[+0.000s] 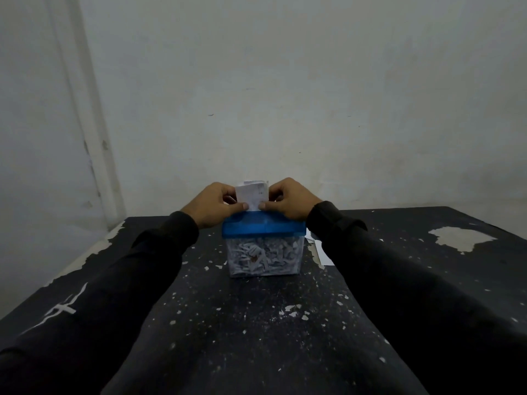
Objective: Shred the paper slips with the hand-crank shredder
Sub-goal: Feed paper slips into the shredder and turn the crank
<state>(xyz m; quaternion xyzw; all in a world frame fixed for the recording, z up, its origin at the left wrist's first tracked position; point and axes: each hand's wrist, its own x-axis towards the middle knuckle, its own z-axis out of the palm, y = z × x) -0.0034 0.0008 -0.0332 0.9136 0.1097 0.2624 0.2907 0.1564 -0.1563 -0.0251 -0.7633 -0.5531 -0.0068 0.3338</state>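
My left hand (pixel 212 205) and right hand (pixel 291 201) each pinch a side edge of the slip (pixel 251 195), thumbs in front. Slip stands upright, long axis vertical, bottom edge at the blue lid (pixel 263 229) of the shredder (pixel 263 253). Clear bin below is packed with shreds. Shredder sits mid-surface (pixel 256 323). White paper (pixel 322 252) lies just right of it, partly hidden by my right sleeve (pixel 385 266). Crank not visible.
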